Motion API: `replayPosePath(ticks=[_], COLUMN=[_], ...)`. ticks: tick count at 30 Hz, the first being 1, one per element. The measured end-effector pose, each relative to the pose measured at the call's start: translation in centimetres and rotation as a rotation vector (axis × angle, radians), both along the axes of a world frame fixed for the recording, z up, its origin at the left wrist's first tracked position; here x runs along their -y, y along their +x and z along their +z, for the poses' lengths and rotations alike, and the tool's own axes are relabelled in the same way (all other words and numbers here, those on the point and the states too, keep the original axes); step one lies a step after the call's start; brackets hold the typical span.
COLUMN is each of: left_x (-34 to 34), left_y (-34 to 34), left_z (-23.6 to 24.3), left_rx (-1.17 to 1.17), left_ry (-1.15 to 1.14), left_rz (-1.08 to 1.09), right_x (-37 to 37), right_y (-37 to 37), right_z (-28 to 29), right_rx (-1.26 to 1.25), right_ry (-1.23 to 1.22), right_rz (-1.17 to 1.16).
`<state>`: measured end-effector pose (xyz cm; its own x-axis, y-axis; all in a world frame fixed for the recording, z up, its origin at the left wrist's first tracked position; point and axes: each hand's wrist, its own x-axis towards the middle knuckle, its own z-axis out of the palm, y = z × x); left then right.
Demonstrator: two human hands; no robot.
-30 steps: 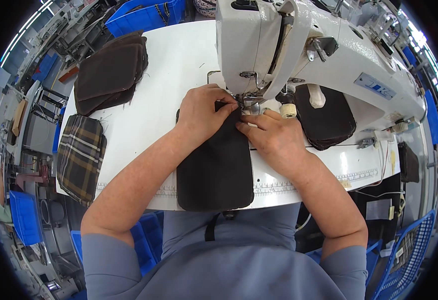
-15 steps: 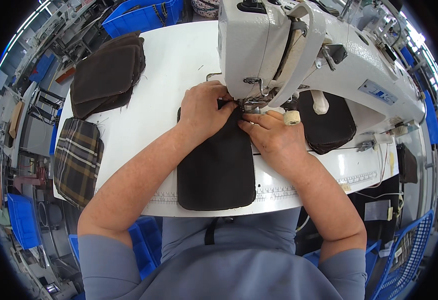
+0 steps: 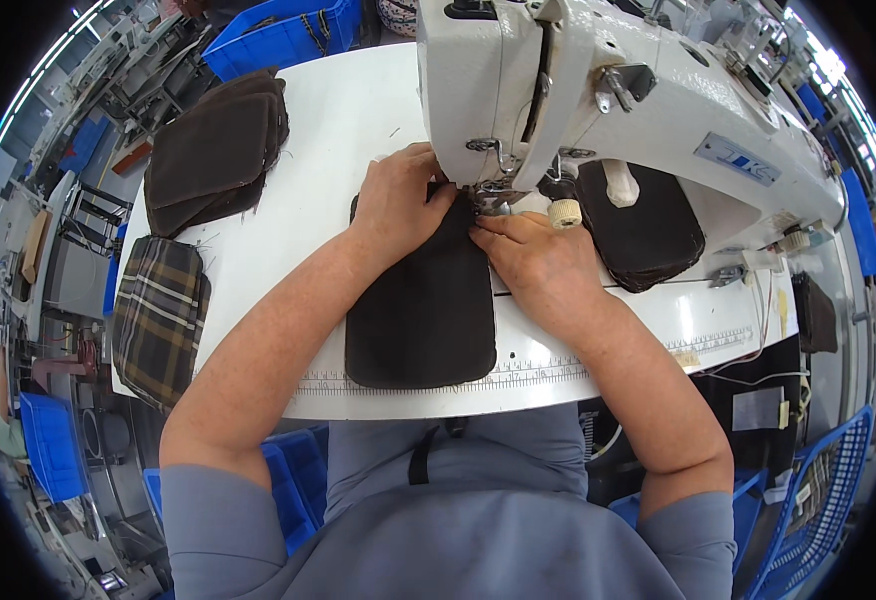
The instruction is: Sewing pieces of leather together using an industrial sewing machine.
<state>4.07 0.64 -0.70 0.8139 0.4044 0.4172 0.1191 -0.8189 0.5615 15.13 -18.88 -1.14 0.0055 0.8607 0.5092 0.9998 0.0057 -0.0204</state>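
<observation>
I see a long dark brown fabric panel (image 3: 420, 310) lying under the presser foot (image 3: 493, 197) of a white sewing machine (image 3: 648, 110). My left hand (image 3: 398, 195) is on the panel's far left part just beside the needle area, thumb and fingers pinched on the fabric; its fingertips are partly hidden by the machine head. My right hand (image 3: 543, 265) rests at the panel's upper right edge, fingers extended flat, tips touching the fabric just below the foot. The exact stitching point is too small to make out.
On the white table (image 3: 308, 120) sit stacked brown pieces (image 3: 208, 150) and plaid pieces (image 3: 158, 320) at left, and more dark pieces (image 3: 648, 235) under the machine arm. Blue bins (image 3: 278, 35) stand behind and below, a blue basket (image 3: 808, 500) at right. Another person (image 3: 6, 430) is at far left.
The panel has moved away from me along the table, its near edge now farther from the table edge. Both hands have travelled slightly forward with it. The view has shifted slightly.
</observation>
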Motion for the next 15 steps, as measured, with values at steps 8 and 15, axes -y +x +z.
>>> replayPosePath(ticks=[8,15], left_x=[3.7,10.8], left_y=[-6.8,-12.1], left_z=[2.2,2.8], left_rx=[0.014,-0.078], left_ry=[0.01,0.229], left_rz=[-0.308,-0.286], right_x=[1.1,4.8], right_y=[-0.6,-2.0], right_z=[0.3,2.3], right_rx=[-0.171,-0.152], right_ry=[0.054,0.04], right_rz=[0.019,0.051])
